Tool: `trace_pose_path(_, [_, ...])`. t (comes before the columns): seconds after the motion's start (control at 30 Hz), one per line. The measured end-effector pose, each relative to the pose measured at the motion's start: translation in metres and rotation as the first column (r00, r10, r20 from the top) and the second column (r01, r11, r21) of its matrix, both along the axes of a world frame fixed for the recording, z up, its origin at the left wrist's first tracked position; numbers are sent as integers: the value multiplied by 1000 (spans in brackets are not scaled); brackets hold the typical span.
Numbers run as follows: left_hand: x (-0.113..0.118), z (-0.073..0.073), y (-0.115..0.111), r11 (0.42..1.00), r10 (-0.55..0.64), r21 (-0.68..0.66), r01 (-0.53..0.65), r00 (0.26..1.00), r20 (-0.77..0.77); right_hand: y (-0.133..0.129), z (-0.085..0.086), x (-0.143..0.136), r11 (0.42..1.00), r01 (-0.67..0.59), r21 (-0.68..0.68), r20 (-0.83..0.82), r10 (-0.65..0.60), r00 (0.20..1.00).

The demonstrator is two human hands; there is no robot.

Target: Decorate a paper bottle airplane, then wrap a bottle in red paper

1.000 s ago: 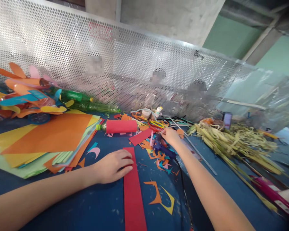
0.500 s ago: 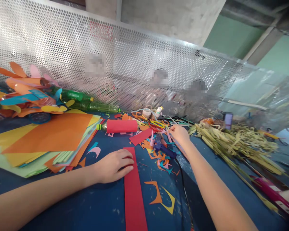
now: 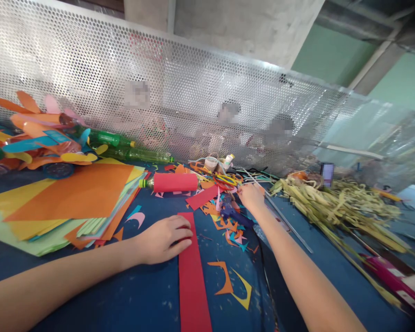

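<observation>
My left hand lies on a long red paper strip, fingers stretched out with a gap between them and their tips on the strip. Further off to the right, my right hand is low over the paper scraps, its fingers bent together; whatever is at their tips is hidden. Just left of it are a blue glue gun with a black cord and a short red paper piece. Yellow scissor-like handles show beyond. A bottle wrapped in red paper lies on its side behind the strip.
Coloured paper sheets are stacked at left, with a paper-covered bottle model behind. Dried husks spread at right beside a thin grey stick. A perforated metal screen stands behind; people are visible through it.
My right hand has moved a little left over the scraps, and the grey stick beside my forearm now shows. The left hand stays on the red strip.
</observation>
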State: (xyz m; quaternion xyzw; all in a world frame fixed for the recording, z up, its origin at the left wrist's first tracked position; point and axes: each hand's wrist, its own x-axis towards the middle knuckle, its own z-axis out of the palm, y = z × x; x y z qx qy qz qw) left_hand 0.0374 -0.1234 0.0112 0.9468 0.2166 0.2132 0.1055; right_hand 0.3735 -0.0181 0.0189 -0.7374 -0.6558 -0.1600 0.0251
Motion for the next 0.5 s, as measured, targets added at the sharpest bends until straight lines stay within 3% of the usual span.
trace_pose_path(0.27, [0,0,0,1000,5,7,-5,1000,-15,-2,-4,-12,1000,-19,9,-21,19,1000])
trace_pose_path(0.5, [-1,-1,0,1000,3,4,-3,1000,-15,-6,0,-23,994,72,81,-141,-60,988])
